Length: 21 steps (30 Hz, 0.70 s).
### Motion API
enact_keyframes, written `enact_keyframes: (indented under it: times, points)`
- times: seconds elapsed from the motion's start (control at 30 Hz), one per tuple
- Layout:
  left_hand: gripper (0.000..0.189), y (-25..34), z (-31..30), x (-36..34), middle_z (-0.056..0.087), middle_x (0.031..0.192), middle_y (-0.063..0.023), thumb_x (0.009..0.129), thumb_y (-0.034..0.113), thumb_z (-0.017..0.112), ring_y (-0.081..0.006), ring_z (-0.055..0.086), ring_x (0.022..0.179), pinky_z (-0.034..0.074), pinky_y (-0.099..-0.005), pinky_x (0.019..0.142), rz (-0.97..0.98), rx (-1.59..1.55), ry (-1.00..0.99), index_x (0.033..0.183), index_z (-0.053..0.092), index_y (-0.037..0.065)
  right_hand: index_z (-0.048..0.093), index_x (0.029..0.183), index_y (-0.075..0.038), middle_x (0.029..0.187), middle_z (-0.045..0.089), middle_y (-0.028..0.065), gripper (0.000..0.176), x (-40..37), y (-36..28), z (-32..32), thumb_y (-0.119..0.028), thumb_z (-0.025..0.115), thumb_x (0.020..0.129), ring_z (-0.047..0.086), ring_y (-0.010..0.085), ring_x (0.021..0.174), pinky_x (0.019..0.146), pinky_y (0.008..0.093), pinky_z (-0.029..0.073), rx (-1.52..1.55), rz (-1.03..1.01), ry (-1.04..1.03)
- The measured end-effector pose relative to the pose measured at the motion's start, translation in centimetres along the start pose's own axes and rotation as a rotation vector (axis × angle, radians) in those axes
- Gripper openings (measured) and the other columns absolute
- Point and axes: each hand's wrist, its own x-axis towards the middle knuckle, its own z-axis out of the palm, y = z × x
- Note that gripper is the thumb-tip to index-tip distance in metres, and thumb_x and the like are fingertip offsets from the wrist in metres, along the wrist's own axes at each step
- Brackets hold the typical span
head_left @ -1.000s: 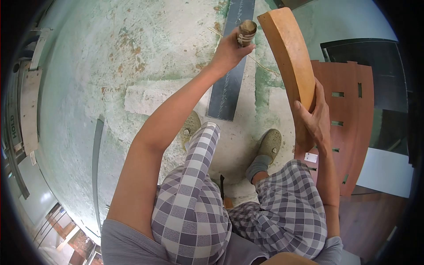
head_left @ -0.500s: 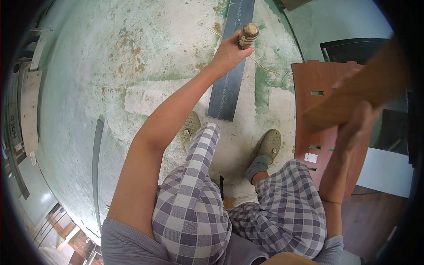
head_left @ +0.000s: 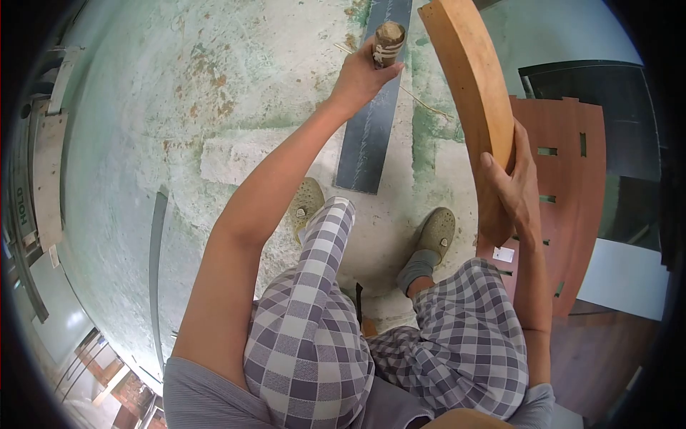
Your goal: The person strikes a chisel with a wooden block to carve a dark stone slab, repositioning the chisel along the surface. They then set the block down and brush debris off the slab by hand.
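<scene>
My left hand [head_left: 361,80] is closed around a round wooden handle [head_left: 390,36] with pale cord wound near its top. The handle points up toward me, and its lower end is hidden. Beneath it lies a long dark grey strip [head_left: 363,154] with a rough scratched line along its middle. On the other side, my right hand [head_left: 520,184] grips a thick wooden block [head_left: 480,86] near its lower end. The block is raised above the floor, its far end reaching toward the top of the view, apart from the handle.
A reddish-brown slotted board [head_left: 572,164] lies at right, with dark panels and a white panel [head_left: 622,279] beside it. My shoes [head_left: 437,234] are on the worn concrete floor [head_left: 236,93]. A narrow grey strip [head_left: 156,264] lies at left, and planks [head_left: 48,179] are stacked farther left.
The wooden block has swung from the right side, where it was blurred, toward the middle and now points away from me. My left hand and the handle have shifted slightly left.
</scene>
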Motion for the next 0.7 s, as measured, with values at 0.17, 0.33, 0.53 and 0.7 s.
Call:
enact_keyframes:
  times: [0.17, 0.33, 0.53, 0.7]
  points:
    - [0.028, -1.0, -0.1, -0.1, 0.064, 0.080, -0.0065, 0.079, 0.028, 0.069, -0.0129, 0.061, 0.073, 0.048, -0.0283, 0.067, -0.028, 0.020, 0.078, 0.085, 0.059, 0.003, 0.039, 0.131, -0.007, 0.113, 0.058, 0.0210, 0.071, -0.1, -0.4, 0.4, -0.034, 0.064, 0.071, 0.058, 0.0346, 0.104, 0.091, 0.0407, 0.044, -0.028, -0.027, -0.048]
    - [0.032, -0.8, -0.6, -0.6, 0.065, 0.084, -0.0107, 0.079, 0.027, 0.067, -0.0199, 0.063, 0.079, 0.049, -0.0310, 0.071, -0.054, 0.077, 0.020, 0.097, 0.055, 0.003, 0.040, 0.131, -0.006, 0.113, 0.058, 0.0205, 0.073, -0.2, -0.3, 0.6, -0.036, 0.065, 0.069, 0.058, 0.0339, 0.105, 0.091, 0.0407, 0.044, -0.040, 0.000, -0.075]
    - [0.036, -0.8, -1.5, -0.4, 0.063, 0.092, -0.0063, 0.078, 0.016, 0.063, -0.0173, 0.059, 0.084, 0.047, -0.0298, 0.076, -0.142, -0.039, -0.230, 0.111, 0.052, 0.007, 0.038, 0.131, 0.000, 0.122, 0.049, 0.0156, 0.083, 0.5, -2.7, -1.4, -0.045, 0.065, 0.067, 0.051, 0.0247, 0.111, 0.096, 0.0365, 0.038, 0.149, -0.225, 0.051]
    - [0.039, -0.3, -2.2, 0.1, 0.059, 0.098, 0.0011, 0.076, 0.010, 0.060, -0.0100, 0.053, 0.084, 0.045, -0.0267, 0.075, -0.227, -0.139, -0.440, 0.114, 0.052, 0.009, 0.035, 0.131, 0.000, 0.119, 0.048, 0.0161, 0.086, 0.5, -4.8, -2.3, -0.046, 0.067, 0.067, 0.052, 0.0260, 0.107, 0.089, 0.0381, 0.043, 0.137, -0.456, 0.241]
